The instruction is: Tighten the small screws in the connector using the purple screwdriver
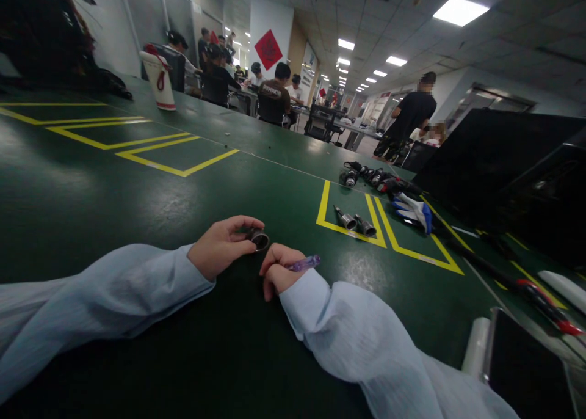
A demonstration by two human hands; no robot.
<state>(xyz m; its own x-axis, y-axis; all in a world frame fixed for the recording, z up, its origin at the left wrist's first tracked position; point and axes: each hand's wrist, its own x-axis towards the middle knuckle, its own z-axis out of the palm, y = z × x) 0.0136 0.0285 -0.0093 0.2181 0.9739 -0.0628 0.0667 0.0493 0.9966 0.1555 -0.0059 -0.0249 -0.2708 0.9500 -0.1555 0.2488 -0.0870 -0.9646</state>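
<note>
My left hand (225, 243) grips a dark metal cup-shaped part (260, 240) between thumb and fingers, its round opening turned toward me; the rest of it is hidden behind my fingers. Just to the right, my right hand (282, 269) is closed round a purple pen (306, 263). One end of the pen sticks out over the back of the hand, and its other end is out of sight. Two similar metal parts with thin stems, a left one (348, 222) and a right one (366, 226), lie inside a yellow taped outline farther off to the right.
On the green table (284, 199) are yellow taped outlines. A white cup (160, 83) stands far left. Tools with cables (366, 174) and a blue-white glove (413, 211) lie at right. A dark tablet-like slab (526, 370) is near right. Several people are beyond.
</note>
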